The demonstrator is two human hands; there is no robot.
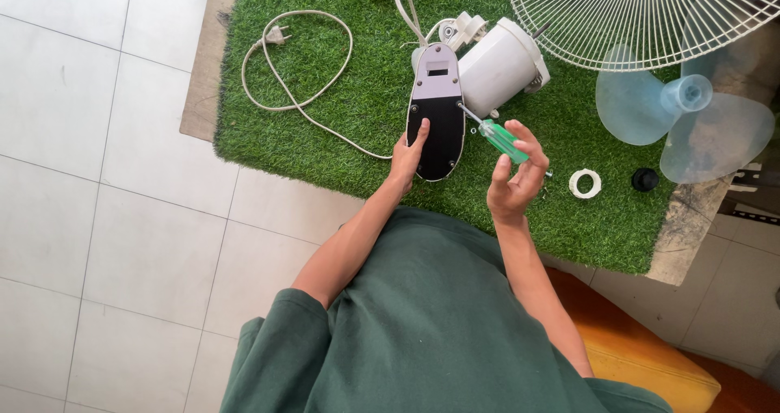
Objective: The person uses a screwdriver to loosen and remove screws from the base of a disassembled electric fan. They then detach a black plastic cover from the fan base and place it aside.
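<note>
My left hand (406,155) grips the near end of an oval fan base (436,112), black underneath with a pale rim, held up over the green artificial grass mat (325,96). My right hand (514,173) holds a screwdriver with a green handle (501,139). Its metal tip touches the right edge of the base. The white fan motor housing (500,65) lies just beyond the base.
A white power cord with plug (280,56) loops on the mat at left. A white wire fan guard (650,11), a translucent blue blade (686,112), a white ring (585,183) and a black cap (645,179) lie at right. White floor tiles surround the mat.
</note>
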